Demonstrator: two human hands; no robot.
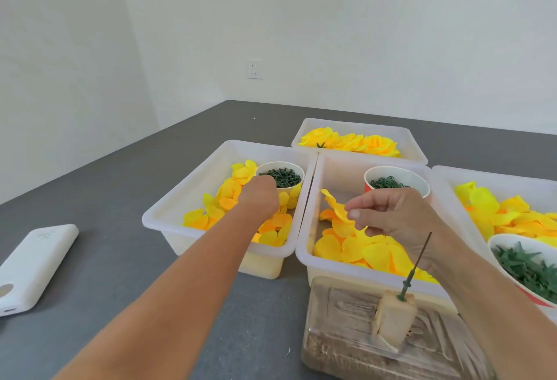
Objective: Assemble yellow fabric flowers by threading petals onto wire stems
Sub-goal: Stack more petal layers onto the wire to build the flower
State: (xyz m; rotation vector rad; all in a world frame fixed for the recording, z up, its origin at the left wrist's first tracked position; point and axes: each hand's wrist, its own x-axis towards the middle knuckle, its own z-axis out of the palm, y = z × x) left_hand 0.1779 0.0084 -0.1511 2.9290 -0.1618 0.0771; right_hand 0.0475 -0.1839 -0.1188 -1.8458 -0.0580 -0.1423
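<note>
Petals fill the scene: the right hand (401, 217) pinches one yellow petal (336, 206) between thumb and fingers (366, 204), lifted above the loose heap in the middle bin (312, 198). The wire stem (417, 262) stands near and a little right of that hand, its foot stuck in a small wooden block (393, 321) on a clear box (361, 334) at the near edge of the tabletop (120, 259). The stem's long axis runs close to upright, leaning slightly, with its bare tip just below the wrist. So the petal lies far and left of the tip; it would have to come back toward the person and down onto the point, with the petal's centre lined up over the wire. The right hand is plainly the nearer one for that.

The left hand (260, 195) reaches into the left bin (168, 208), knuckles toward the camera, beside the paper cup of small green pieces (281, 177). Its fingers are hidden behind the back of the hand, so I cannot tell whether they grip anything.

Farther off, a bin of finished flowers (349, 140) sits at the back. A second cup (394, 182) stands in the middle bin, a bowl of green leaves (524, 265) is at the right, and a white power bank (33, 268) lies at the near left.
</note>
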